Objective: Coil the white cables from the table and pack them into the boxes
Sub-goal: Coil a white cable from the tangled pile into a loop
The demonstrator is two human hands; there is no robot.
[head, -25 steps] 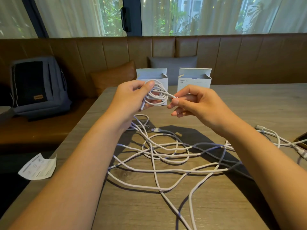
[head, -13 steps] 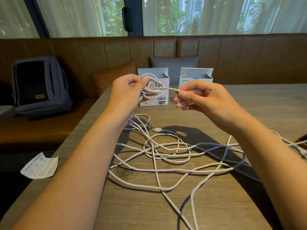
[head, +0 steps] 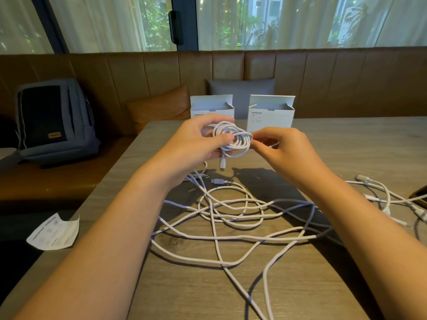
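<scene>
The left hand (head: 198, 142) grips a small white coil (head: 233, 139) in the air, thumb pressed across its turns, likely so the loops cannot spring apart. The right hand (head: 277, 146) pinches the coil's right edge with fingertips drawn together, apparently tucking or winding the last stretch of cable. One plug (head: 223, 163) hangs free under the coil. The coil is held above the table (head: 346, 139), just in front of the boxes, which suggests the winding is nearly done and packing comes next.

Two boxes stand upright at the far edge of the table, the left box (head: 211, 106) partly hidden behind the left hand and the right box (head: 271, 112) just beside it. Both have their top flaps raised, presumably so a coil can drop straight in.

Below the hands, a tangle (head: 231, 218) of loose white cables lies spread on the table, waiting its turn. The strands cross too much to count with certainty; several plug ends show, so more than one cable remains. A further bunch of ends (head: 381, 197) lies to the right of the tangle, near the table's right edge, and whether it is a separate cable cannot be told.

Counted: one coil in hand, two boxes, two hands at work.
</scene>
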